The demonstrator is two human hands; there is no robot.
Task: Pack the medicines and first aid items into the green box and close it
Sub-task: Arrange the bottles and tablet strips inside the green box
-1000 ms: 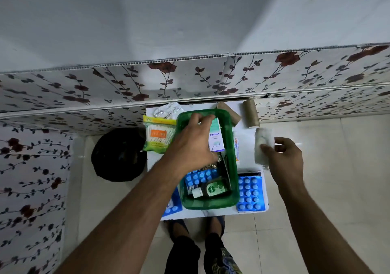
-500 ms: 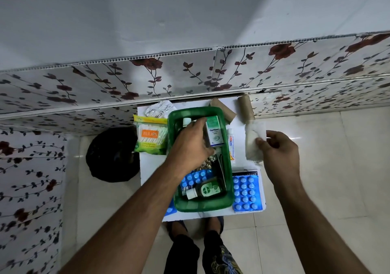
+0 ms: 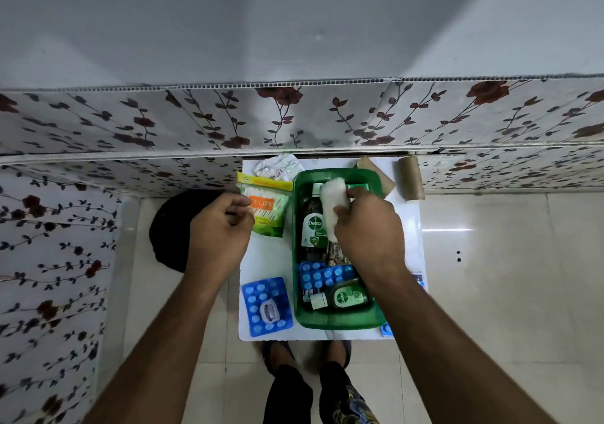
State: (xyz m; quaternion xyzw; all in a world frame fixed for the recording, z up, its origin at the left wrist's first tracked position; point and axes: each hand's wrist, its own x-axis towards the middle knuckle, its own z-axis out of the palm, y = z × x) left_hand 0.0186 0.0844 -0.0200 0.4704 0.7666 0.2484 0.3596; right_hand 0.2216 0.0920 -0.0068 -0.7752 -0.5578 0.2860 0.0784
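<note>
Now my right hand point(image 3: 366, 227) has carried the white gauze roll point(image 3: 331, 204) over the green box point(image 3: 340, 320), while my left hand point(image 3: 219, 227) has withdrawn to the cotton-bud pack point(image 3: 266, 209).
Right fingers grasp the roll above the Dettol bottle point(image 3: 314, 227); my wrist hides the box's right side. Left fingers curl loosely, holding nothing I can see.

We look down on a small white table point(image 3: 271, 260) set against a wall panel point(image 3: 196, 123) printed with dark red roses and leafy vines. Plain grey wall point(image 3: 294, 25) rises above it. Pale glossy floor tiles point(image 3: 506, 276) catch a streak of light at right; a black round object point(image 3: 170, 227) sits left.
</note>
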